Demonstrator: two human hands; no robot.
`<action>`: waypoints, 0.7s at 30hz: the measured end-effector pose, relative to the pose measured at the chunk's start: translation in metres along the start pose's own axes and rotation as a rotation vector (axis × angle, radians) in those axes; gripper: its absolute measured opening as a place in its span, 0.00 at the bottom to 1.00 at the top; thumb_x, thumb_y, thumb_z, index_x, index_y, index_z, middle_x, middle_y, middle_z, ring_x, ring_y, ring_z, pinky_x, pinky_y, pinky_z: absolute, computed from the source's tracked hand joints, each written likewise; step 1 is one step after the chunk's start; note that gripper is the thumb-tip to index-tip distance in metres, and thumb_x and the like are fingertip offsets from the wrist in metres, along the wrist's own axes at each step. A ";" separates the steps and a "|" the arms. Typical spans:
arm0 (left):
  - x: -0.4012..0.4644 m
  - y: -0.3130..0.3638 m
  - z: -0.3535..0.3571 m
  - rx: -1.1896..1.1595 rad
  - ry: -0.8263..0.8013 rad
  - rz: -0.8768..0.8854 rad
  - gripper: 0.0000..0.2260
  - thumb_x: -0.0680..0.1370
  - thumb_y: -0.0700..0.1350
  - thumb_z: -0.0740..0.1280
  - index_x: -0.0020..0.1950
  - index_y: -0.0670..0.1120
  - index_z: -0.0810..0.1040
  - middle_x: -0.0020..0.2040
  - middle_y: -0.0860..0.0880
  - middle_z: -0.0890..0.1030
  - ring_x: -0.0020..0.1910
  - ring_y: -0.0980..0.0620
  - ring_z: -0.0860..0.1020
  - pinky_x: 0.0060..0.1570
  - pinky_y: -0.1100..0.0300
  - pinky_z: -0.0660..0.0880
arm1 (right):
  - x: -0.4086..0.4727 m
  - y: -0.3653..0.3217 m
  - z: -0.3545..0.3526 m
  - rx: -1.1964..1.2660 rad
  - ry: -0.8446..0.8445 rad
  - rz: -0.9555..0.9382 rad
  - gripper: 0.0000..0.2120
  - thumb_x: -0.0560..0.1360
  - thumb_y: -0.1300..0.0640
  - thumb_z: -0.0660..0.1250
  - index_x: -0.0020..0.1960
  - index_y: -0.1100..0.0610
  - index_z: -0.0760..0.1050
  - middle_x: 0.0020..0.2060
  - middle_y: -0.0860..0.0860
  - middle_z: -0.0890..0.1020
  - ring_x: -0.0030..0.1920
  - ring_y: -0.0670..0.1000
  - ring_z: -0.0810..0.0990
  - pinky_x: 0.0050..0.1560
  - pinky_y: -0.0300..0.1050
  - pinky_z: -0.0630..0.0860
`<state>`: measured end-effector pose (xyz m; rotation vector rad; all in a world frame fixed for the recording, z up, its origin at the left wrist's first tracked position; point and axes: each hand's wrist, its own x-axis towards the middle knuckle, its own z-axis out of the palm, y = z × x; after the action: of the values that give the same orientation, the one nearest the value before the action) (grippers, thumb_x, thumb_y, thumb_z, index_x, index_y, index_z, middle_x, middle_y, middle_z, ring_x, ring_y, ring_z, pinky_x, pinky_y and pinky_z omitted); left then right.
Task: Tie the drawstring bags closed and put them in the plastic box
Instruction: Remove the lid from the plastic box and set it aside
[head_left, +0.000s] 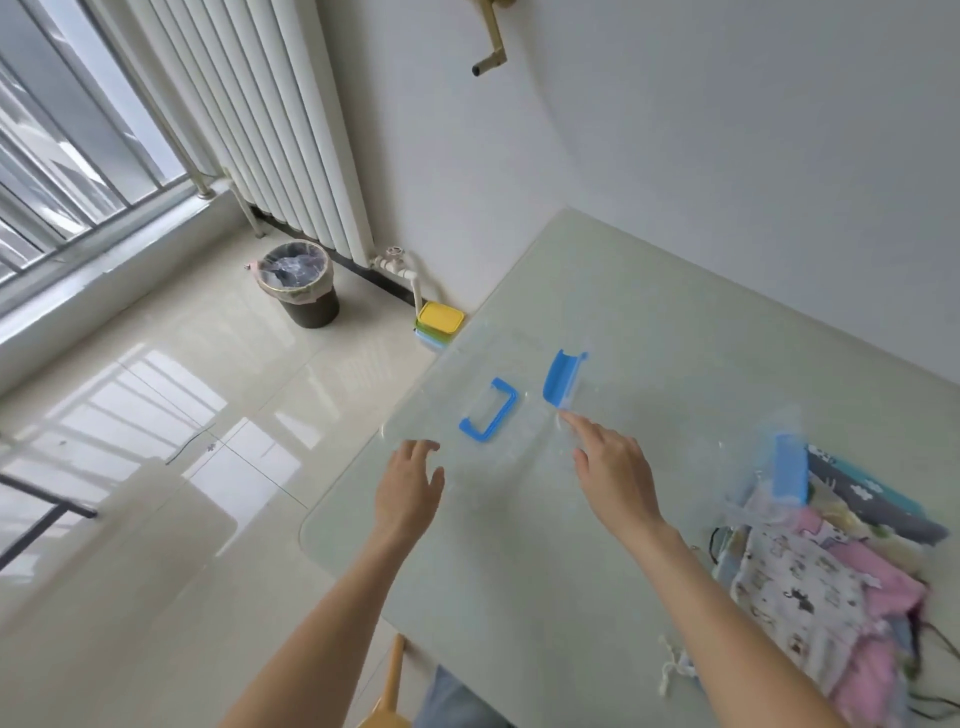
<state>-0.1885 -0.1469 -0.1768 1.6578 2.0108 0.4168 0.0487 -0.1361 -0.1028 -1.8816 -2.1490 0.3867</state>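
Note:
A clear plastic lid (519, 441) with a blue handle (488, 410) and a blue clip (561, 376) lies flat near the table's left edge. My left hand (410, 488) hovers at the lid's near-left edge, fingers spread and holding nothing. My right hand (613, 473) reaches over the lid, its index fingertip touching beside the blue clip. At the far right stands the clear plastic box (748, 467) with another blue clip (789, 467). A pile of patterned drawstring bags (810, 587) in white, pink and grey lies beside and partly behind it, with loose white cords (672, 670) at its near side.
The pale glass table (649, 312) stands against a white wall. On the floor to the left are a dark lined bin (304, 288), stacked coloured containers (439, 325) and a radiator (270, 119). A yellow-brown chair part (392, 686) shows below the table's near edge.

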 end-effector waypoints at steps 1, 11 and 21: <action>0.004 0.000 0.003 0.057 -0.080 0.109 0.17 0.79 0.47 0.62 0.67 0.50 0.70 0.69 0.50 0.69 0.68 0.49 0.68 0.62 0.55 0.67 | 0.001 -0.001 0.000 0.028 0.004 0.010 0.22 0.76 0.66 0.60 0.69 0.55 0.69 0.52 0.54 0.82 0.49 0.57 0.79 0.53 0.48 0.70; 0.001 -0.010 0.006 0.370 -0.327 0.143 0.19 0.80 0.54 0.56 0.72 0.56 0.64 0.75 0.54 0.60 0.74 0.50 0.57 0.72 0.47 0.50 | 0.031 -0.023 0.012 0.214 0.004 0.003 0.22 0.77 0.66 0.61 0.70 0.55 0.69 0.49 0.56 0.83 0.49 0.58 0.79 0.53 0.46 0.70; -0.012 0.044 -0.007 0.118 -0.258 0.403 0.13 0.80 0.52 0.59 0.63 0.54 0.74 0.56 0.55 0.79 0.56 0.54 0.76 0.54 0.60 0.71 | -0.017 -0.016 -0.014 0.170 0.181 -0.013 0.14 0.77 0.59 0.62 0.61 0.57 0.76 0.54 0.51 0.82 0.54 0.55 0.78 0.54 0.46 0.71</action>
<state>-0.1545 -0.1492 -0.1461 2.0794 1.5415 0.2080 0.0416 -0.1542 -0.0841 -1.7381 -1.9460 0.3687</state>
